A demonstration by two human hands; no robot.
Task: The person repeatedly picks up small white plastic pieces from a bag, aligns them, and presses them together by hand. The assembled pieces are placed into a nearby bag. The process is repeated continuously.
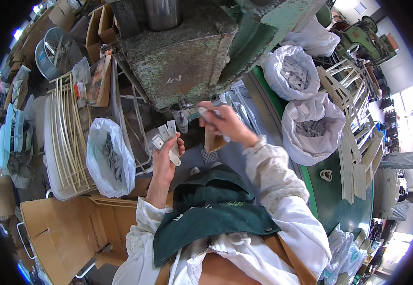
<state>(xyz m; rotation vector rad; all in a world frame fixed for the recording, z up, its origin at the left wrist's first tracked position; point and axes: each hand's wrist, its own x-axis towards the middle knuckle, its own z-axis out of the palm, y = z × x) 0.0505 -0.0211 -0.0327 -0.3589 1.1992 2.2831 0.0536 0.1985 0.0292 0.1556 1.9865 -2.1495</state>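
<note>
My left hand (165, 159) is closed around several flat, pale metal strips (172, 130) that fan out past the fingers, with round holes near some ends. To its right, my right hand (229, 125) is raised beside the tooling (181, 116) under the green press (180, 66). Its fingers are curled, and a small pale piece shows at them, too blurred to name. Whether that hand touches the tooling, I cannot tell.
A white bag (95, 164) of dark metal strips stands left, beside a tray (54, 183) of long cream rods. On the right, a green table (327, 209) bears white bags (306, 154) of metal pieces and stacked strips (353, 175). An open cardboard box (59, 232) lies lower left.
</note>
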